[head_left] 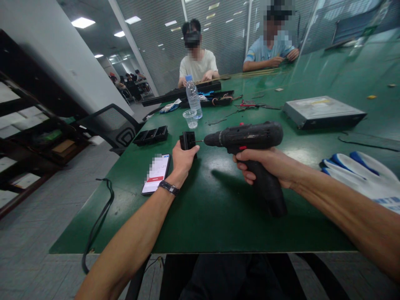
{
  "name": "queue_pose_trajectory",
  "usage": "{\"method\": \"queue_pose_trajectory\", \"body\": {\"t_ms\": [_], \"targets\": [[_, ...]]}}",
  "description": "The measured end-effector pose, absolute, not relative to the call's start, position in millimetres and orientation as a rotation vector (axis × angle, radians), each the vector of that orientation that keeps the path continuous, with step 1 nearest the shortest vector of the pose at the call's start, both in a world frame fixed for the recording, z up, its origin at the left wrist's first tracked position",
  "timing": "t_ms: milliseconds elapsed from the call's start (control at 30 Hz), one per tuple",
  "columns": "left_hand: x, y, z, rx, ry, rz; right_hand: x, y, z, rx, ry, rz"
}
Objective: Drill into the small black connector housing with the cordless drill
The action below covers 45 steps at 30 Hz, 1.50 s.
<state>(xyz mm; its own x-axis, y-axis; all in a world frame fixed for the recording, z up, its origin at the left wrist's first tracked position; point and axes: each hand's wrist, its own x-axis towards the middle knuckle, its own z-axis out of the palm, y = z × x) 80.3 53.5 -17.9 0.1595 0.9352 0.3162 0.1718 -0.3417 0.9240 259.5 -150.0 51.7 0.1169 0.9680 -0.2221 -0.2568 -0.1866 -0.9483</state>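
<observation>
The two bare forearms are seen nearest the camera, stretched out over the green tabletop (218,216), which fills most of the view. On its far right a flat grey metal case (323,110) is laid, and at the near right edge a pair of white and blue work gloves (362,175) is heaped just beside the right forearm.

A black cordless drill (250,139) is held above the tabletop by the right hand (268,164), whose fingers (246,175) are wrapped tightly round the grip. The drill is kept level, its bit pointed to the left and set against a small black block (187,141). That block is clasped from below by the left hand (183,160), the thumb being pressed along its right side; the other fingers are hidden behind the block, so their spread cannot be told. A dark band is worn on the left wrist.

A row of black trays (151,136) is placed left of the block, and a phone (156,173) with a lit screen is laid near the left wrist. Farther back a water bottle (193,98) is stood upright, with a clear plastic cup (190,118) just in front of it. At the far end two seated people are seen, their hands resting on the tabletop.
</observation>
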Motion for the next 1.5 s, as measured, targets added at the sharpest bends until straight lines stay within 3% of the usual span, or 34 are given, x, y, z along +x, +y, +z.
{"method": "queue_pose_trajectory", "body": {"t_ms": [1500], "targets": [[79.6,52.9,-17.2,1.658,1.087,1.236,259.5,-149.6,51.0,-1.218,-0.819,1.36]]}}
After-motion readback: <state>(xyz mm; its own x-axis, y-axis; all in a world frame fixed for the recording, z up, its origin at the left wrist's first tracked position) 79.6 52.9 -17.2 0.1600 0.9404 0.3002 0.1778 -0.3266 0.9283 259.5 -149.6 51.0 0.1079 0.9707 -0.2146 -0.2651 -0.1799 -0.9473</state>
